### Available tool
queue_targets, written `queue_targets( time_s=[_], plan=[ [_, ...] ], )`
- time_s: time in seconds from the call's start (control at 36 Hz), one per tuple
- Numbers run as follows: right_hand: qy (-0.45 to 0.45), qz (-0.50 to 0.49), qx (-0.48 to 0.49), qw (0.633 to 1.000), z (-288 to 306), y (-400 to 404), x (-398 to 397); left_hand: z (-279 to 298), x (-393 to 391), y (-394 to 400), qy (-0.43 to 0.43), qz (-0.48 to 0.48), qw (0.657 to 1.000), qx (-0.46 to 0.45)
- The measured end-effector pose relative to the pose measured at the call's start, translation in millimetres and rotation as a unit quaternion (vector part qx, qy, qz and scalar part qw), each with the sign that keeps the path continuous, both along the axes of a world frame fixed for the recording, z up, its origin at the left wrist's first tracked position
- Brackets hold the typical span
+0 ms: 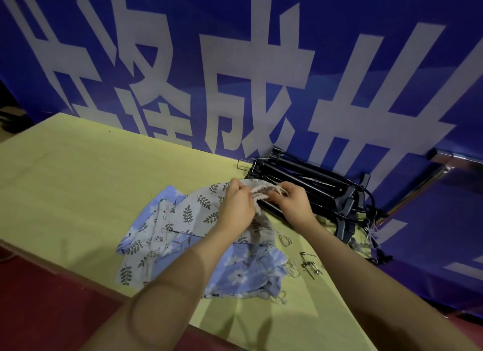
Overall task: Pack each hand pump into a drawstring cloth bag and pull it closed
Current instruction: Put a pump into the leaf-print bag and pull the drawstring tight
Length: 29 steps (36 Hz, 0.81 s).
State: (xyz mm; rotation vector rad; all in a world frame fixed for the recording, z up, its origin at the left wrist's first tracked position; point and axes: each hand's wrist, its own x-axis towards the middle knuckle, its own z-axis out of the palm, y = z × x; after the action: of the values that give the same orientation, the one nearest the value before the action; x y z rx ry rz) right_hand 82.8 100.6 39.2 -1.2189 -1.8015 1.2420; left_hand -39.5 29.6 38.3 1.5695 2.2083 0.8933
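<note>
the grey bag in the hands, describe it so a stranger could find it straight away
On the yellow-green table, beside the pile of black hand pumps, lies a heap of printed cloth bags. The left hand and right hand grip the grey-beige drawstring cloth bag; its neighbours are leaf-printed or blue-flowered.

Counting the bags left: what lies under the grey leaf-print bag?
Under the grey leaf-print bag, which both hands grip at its mouth, lie blue flowered bags on the yellow table. How many are stacked beneath is hidden by the cloth and forearms.
</note>
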Motion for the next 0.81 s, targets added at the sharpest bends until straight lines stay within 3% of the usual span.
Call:
queue_targets(
  time_s=[0.11,0.22,0.28,0.36,0.56,0.69,0.81],
  plan=[
    [0.025,-0.025,-0.042,0.998,-0.8,3.4,12.7,5.8,-3.7,-6.5,0.112,0.016,0.993,-0.034],
    [0.048,-0.005,-0.065,0.997,2.1,1.2,13.5,16.5,3.9,-15.2,0.174,-0.07,0.982,-0.011],
    [0.026,-0.005,-0.028,0.999,3.7,2.2,15.5,20.3,6.7,-16.1,0.284,-0.128,0.949,-0.052],
    [-0.071,0.03,0.077,0.994,4.7,6.9,23.4,16.5,0.0,-16.6,0.362,-0.139,0.917,-0.094],
    [-0.194,0.088,0.199,0.957,-8.6,23.2,43.4,9.2,-4.4,-11.6,0.314,-0.115,0.928,-0.163],
    [-0.171,0.06,0.165,0.97,-21.3,24.2,52.5,8.7,10.8,-4.0,0.295,-0.101,0.933,-0.179],
    [-0.211,0.043,0.13,0.968,-45.5,15.9,78.7,0.0,23.0,2.8,0.298,-0.119,0.925,-0.204]
  ],
)
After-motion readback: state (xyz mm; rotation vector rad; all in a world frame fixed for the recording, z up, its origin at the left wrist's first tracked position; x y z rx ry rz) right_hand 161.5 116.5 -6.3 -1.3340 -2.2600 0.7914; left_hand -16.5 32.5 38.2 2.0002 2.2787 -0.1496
